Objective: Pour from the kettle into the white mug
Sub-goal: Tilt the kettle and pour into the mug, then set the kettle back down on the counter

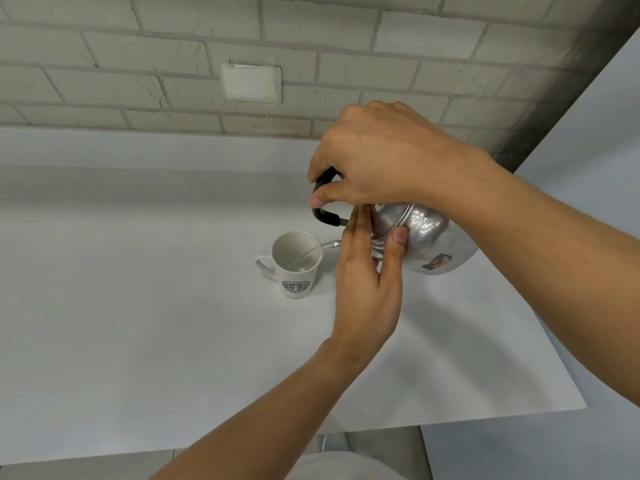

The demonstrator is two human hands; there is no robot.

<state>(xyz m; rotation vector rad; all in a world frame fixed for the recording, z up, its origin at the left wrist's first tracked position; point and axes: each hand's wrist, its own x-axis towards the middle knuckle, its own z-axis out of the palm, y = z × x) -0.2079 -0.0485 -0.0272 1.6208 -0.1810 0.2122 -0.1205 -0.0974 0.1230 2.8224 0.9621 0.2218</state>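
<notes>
Looking down from the head camera onto a white table, matte and bare apart from the mug. Backed by a wall of pale grey brick, with a white blank cover plate fixed to it above the table's far edge. Bounded at right by a dark grey corner and a plain white panel running toward the camera.

Standing upright near the table's middle: the white mug, green round logo facing the camera, handle pointing left, mouth open upward. Held tilted just right of it and above the table: the metal kettle, spout lowered to the mug's rim, with a thin clear stream entering the mug. Closed around the kettle's black handle: the right hand, fingers curled over the top, thumb tip underneath. Pressed against the kettle's lid side: the left hand, fingers extended and mostly straight, thumb on the shiny body, bracing rather than wrapping round anything.

Wide clear tabletop to the left of the mug and in front of it. Near edge of the table running across the bottom, with grey floor below. Right edge of the table slanting close under the right forearm, leaving little surface on that side.
</notes>
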